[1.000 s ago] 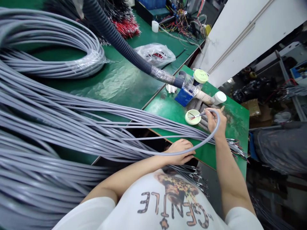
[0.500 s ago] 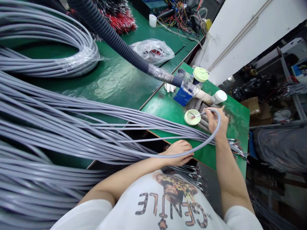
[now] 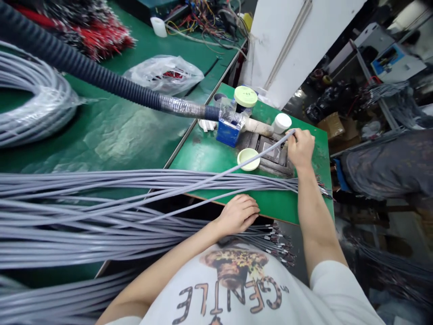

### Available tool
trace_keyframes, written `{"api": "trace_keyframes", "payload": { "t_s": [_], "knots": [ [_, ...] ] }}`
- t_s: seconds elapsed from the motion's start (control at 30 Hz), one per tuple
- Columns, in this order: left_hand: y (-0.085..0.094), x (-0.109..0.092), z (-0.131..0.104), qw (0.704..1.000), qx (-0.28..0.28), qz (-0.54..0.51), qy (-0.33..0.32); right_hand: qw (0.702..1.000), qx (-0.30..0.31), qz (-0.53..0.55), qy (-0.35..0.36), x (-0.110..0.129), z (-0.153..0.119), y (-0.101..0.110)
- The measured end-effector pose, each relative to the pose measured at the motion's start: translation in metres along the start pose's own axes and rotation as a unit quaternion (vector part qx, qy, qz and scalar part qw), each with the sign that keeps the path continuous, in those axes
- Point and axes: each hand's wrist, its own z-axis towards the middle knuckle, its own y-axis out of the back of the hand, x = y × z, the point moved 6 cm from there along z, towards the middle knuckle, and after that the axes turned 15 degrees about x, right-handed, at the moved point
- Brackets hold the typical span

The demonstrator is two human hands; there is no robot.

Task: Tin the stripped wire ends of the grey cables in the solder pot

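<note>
Left of the dish (image 3: 248, 158), a clear bag (image 3: 162, 74) holds red wires. The left hand (image 3: 238, 213), below the dish, lies loosely curled on the cables (image 3: 101, 198), gripping nothing. The shirt (image 3: 233, 289) reads "GENTLE". The dish's contents cannot be told. Right of the dish, the right hand (image 3: 300, 146) pinches one cable's (image 3: 216, 176) end over the counter (image 3: 209, 153).

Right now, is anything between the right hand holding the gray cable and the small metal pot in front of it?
Nothing visible: the right hand holds the gray cable end directly over the metal pot.
</note>
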Motion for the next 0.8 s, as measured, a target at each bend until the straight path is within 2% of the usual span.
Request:
{"api": "trace_keyframes", "payload": {
  "t_s": [0.3, 0.6, 0.7, 0.8],
  "knots": [
    [-0.002, -0.001, 0.001, 1.000, 0.014, 0.009, 0.007, 0.999, 0.025, 0.015, -0.041, -0.017, 0.006, -0.026],
    [-0.003, 0.001, 0.001, 1.000, 0.006, 0.009, 0.006, 0.998, 0.043, -0.006, -0.050, -0.019, 0.006, -0.043],
    [-0.003, 0.002, 0.002, 1.000, 0.008, 0.000, 0.017, 0.998, 0.042, -0.005, -0.048, -0.018, 0.004, -0.042],
    [0.012, -0.010, 0.006, 0.996, 0.043, -0.075, 0.029, 1.000, 0.009, 0.013, -0.019, -0.013, -0.008, -0.023]
  ]
}}
